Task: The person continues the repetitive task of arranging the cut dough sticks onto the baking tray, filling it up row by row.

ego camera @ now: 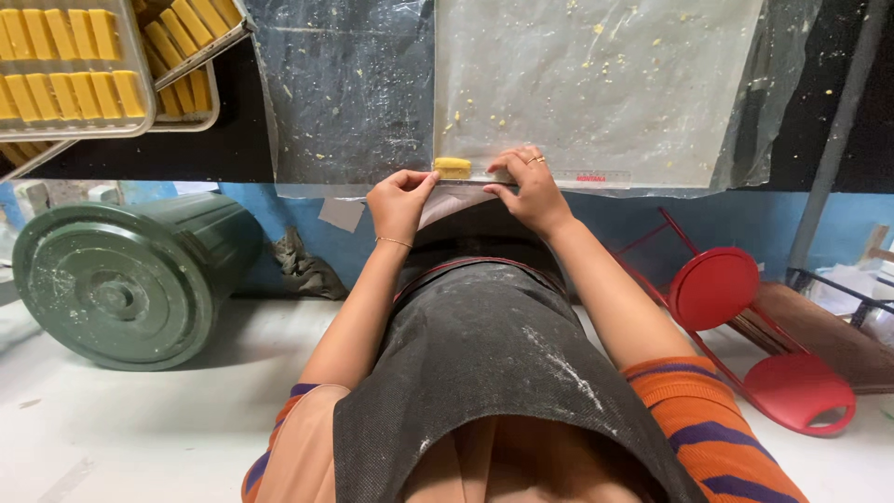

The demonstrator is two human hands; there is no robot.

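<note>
While both hands work at the near edge of the dark surface (pixel 233 140), a small yellow block of dough (pixel 453 168) lies there on a clear plastic sheet (pixel 596 84) dusted with flour and dotted with yellow crumbs. A clear ruler (pixel 587 176) runs along that same edge, to the right of the block. The left hand (pixel 399 200) has its fingers curled in a pinch on the sheet's border, its thumb tip just beside the block's left end; a thin bracelet circles the wrist. The right hand (pixel 531 186), wearing a ring, is partly spread, fingertips pressing down on the ruler and sheet just right of the block, clasping nothing that I can make out. A second, darker-looking plastic sheet (pixel 349 93) covers the surface to the left. At the far left corner stand 2 metal trays (pixel 140 93) packed with rows of smooth rectangular yellow bars (pixel 70 65). On the floor below lie a round green bin (pixel 130 279) on its side and a red metal stool (pixel 736 317), tipped over. A dark floury apron (pixel 484 363) covers the person's front.
</note>
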